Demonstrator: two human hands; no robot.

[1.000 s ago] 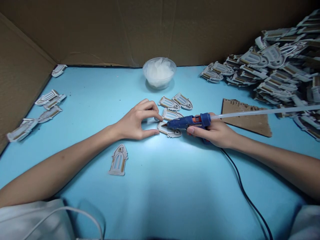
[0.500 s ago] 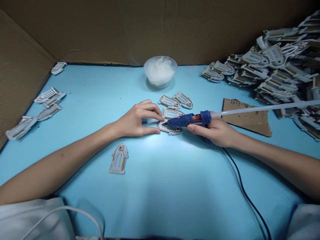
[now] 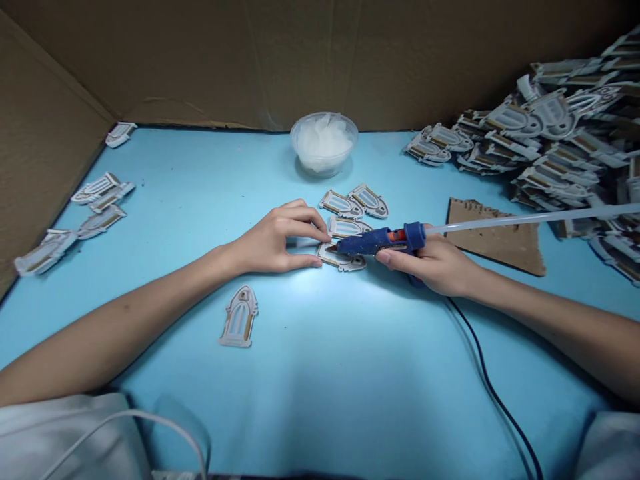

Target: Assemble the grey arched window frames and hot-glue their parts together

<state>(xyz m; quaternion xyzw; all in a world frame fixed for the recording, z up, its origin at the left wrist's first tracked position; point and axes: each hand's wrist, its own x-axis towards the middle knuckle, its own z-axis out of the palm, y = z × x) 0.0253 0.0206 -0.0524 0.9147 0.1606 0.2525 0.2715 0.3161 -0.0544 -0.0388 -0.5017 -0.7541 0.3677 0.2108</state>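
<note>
My right hand (image 3: 440,263) is wrapped round a blue hot glue gun (image 3: 377,241), a long translucent glue stick (image 3: 525,219) running out of its back. The nozzle points left and sits over the base end of a white and gold window-shaped cutout (image 3: 353,260) lying flat. Thumb and forefinger of my left hand (image 3: 285,237) hold that cutout's base end from its two sides. Just above it lie a second cutout (image 3: 345,227) and two more like it. One loose window-shaped cutout (image 3: 239,320) rests nearer to me, below my left wrist.
A clear bowl (image 3: 324,167) of white, translucent material stands at the back. Right of it rises a big heap of cutouts (image 3: 555,147), with a cardboard scrap (image 3: 493,240) before it. Several cutouts (image 3: 100,193) lie far left. A black cord (image 3: 487,373) trails from the glue gun. Cardboard walls surround the table.
Hardly anything differs. The view has shifted slightly; both hands, the glue gun and the cutout keep the same places relative to each other.
</note>
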